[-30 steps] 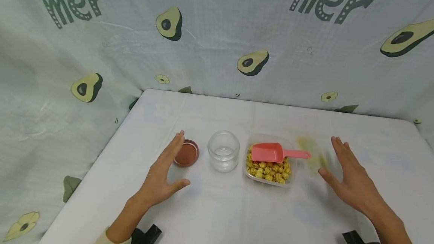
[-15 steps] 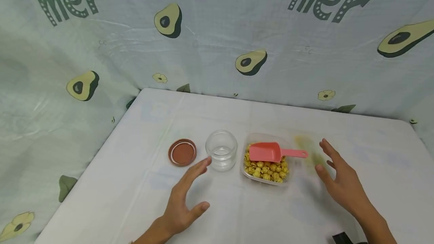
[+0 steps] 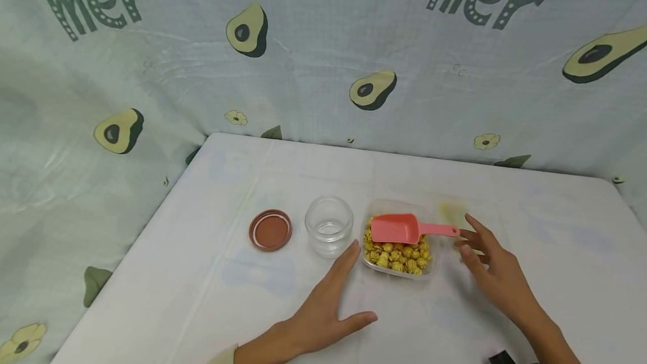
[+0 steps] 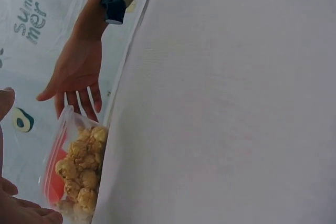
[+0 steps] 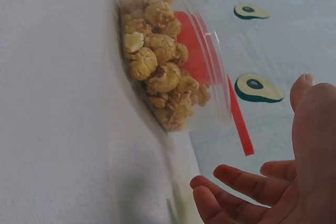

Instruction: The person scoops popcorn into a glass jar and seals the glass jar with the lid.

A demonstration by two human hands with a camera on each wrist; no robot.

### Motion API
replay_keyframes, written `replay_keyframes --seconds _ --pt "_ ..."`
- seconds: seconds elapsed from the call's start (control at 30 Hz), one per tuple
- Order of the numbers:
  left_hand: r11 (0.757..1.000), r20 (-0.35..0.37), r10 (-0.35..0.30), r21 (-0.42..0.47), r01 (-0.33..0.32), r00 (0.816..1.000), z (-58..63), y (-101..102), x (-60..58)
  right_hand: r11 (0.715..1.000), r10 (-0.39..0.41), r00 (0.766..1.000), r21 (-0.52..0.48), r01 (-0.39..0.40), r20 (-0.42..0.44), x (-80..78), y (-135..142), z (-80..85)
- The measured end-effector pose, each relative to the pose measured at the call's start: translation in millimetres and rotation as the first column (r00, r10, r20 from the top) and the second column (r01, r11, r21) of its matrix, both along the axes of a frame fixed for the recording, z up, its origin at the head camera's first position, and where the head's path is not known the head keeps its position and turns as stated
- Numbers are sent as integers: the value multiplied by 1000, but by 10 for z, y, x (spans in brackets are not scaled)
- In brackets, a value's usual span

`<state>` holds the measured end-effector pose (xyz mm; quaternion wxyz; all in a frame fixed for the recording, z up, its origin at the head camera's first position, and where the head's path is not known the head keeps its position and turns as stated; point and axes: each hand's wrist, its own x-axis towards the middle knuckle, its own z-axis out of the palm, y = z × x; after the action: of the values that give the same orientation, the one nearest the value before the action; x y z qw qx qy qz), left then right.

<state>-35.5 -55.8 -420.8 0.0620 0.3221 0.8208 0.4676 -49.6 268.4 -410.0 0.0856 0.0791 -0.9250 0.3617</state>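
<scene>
A clear plastic container (image 3: pixel 373 265) of yellow popcorn (image 3: pixel 397 257) stands on the table, a pink scoop (image 3: pixel 399 228) lying across its top with the handle out to the right. My left hand (image 3: pixel 323 316) is spread, its fingertips close to the container's front left corner; whether they touch cannot be told. Near the end of the scoop's handle is my right hand (image 3: pixel 497 274), thumb and fingers apart and nothing held. In the right wrist view, a gap shows between the right hand (image 5: pixel 262 192) and the scoop handle (image 5: pixel 240 121).
A clear glass jar (image 3: pixel 329 226) stands just left of the container, without a lid on it. Further left lies a brown lid (image 3: pixel 270 230), its inner side up. The white table (image 3: pixel 242 173) meets a patterned cloth (image 3: pixel 303 72) at its back.
My left hand has moved right, from beside the brown lid, past the jar's front, to the container. My right hand has moved left to the scoop's handle. The objects stay put.
</scene>
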Motion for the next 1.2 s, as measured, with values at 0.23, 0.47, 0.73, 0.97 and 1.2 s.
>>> replay_keyframes --seconds 0.23,0.47,0.73,0.97,1.2 --pt "998 103 25 60 -31 994 -17 201 -123 994 -38 999 -96 42 38 -48 -66 7" --pt "994 80 27 107 -36 996 -12 309 -139 945 -111 978 -285 159 176 -107 -48 51" --pt "973 -22 97 214 -90 995 -110 441 -224 897 -148 920 -343 279 362 -120 3 126" --pt "958 44 129 253 -136 991 -182 567 -280 924 -168 917 -265 274 362 -109 38 247" --pt "964 118 137 214 -160 984 -250 667 -363 938 -159 925 -241 251 345 -114 90 341"
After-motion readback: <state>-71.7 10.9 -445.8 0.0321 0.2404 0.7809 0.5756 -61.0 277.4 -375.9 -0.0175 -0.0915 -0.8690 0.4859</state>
